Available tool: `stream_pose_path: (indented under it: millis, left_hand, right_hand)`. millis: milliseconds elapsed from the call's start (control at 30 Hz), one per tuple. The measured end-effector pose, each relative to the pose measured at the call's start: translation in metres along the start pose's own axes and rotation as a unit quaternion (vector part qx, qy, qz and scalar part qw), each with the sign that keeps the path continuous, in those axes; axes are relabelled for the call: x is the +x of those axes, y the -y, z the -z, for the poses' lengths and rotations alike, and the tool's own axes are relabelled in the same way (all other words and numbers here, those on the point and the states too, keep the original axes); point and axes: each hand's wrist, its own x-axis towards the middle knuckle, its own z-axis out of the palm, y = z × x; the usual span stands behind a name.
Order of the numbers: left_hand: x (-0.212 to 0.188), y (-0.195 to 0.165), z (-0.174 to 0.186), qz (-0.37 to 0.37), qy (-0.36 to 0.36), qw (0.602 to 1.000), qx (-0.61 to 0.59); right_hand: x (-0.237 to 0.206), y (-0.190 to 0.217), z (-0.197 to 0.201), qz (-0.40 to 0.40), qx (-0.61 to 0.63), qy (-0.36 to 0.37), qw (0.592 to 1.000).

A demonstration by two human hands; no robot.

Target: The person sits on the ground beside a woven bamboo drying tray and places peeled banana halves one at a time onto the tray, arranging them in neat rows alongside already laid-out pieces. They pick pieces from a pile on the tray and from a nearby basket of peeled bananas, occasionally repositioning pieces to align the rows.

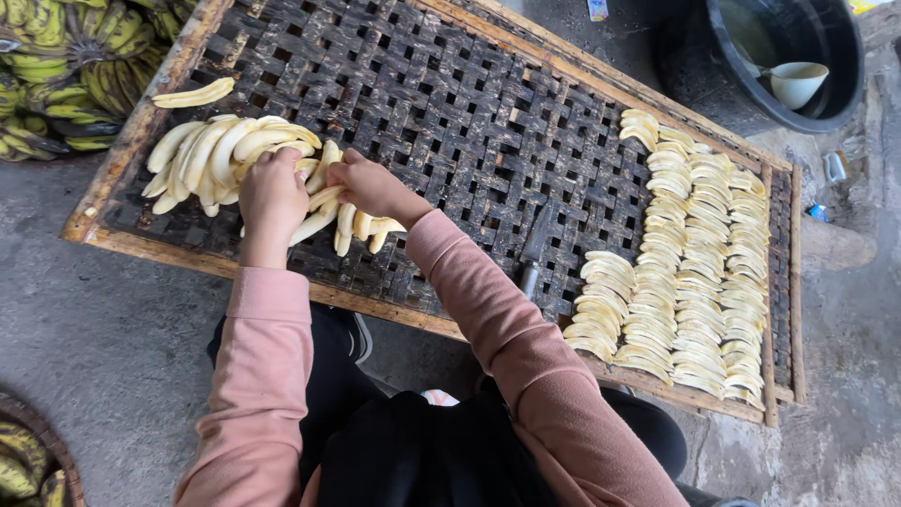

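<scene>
A pile of peeled pale-yellow bananas lies at the left end of a woven bamboo tray. My left hand is closed over bananas at the pile's right edge. Beside it, my right hand grips a peeled banana, with a few more peeled bananas lying just below it. Both arms wear pink sleeves. At the tray's right end, sliced bananas lie in neat overlapping rows. A knife rests on the weave between the pile and the rows.
Bunches of unpeeled green-yellow bananas lie on the ground at top left, more in a basket at bottom left. A black basin with a pale bowl stands at top right. One peeled banana lies on the tray's frame.
</scene>
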Motion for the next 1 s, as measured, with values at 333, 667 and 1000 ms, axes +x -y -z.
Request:
stream_pose_path:
  millis: [333,667,1000]
  left_hand:
    - [-0.003,-0.045,-0.058,-0.083,0.074,0.985,0.135]
    - [0.0,-0.054,-0.083,-0.086,0.201,0.958,0.183]
    - [0.003,-0.043,-0.066,0.004,0.252,0.952,0.172]
  right_hand:
    - [-0.169,-0.125,0.131,-0.147,0.311,-0.105,0.933]
    - [-0.419,-0.179,0.19,-0.34,0.08,-0.178,0.92]
    - [-0.441,-0.184,0.179,-0.385,-0.006,-0.234,0.893]
